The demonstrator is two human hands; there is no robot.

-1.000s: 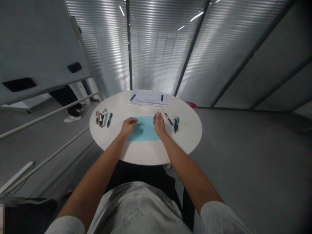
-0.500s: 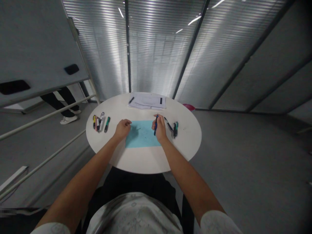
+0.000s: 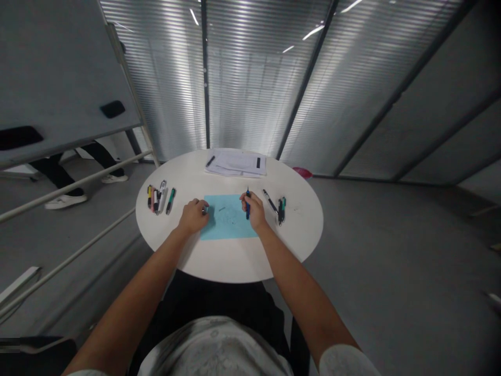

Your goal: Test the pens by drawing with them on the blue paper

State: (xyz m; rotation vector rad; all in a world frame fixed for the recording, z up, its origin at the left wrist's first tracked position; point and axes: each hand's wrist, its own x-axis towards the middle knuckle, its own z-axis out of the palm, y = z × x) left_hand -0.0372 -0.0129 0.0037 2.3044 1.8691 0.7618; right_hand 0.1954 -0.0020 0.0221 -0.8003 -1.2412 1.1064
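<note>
A light blue sheet [image 3: 229, 224] with small dark marks lies on the round white table [image 3: 227, 261]. At the sheet's left edge, my left hand [image 3: 193, 215] rests with its fingers curled; something small shows between them, too small to name. Over the sheet's right part my right hand [image 3: 254, 209] is closed on a blue pen [image 3: 248, 204], held nearly upright. Right of that hand lie a black pen [image 3: 270, 200] and a few dark and green pens [image 3: 281, 210]. Several pens and markers [image 3: 156, 198] and a green pen [image 3: 170, 201] are on the left.
White papers [image 3: 237, 163] with a dark pen on them lie at the table's back. A whiteboard [image 3: 66, 68] on a rail frame stands at the left, with a person's legs [image 3: 58, 175] behind it. A pink object [image 3: 302, 172] shows beyond the table.
My left hand has moved slightly down and left, and its fingers are more curled. The blue pen in my right hand has shifted a little left. The person's legs have moved left.
</note>
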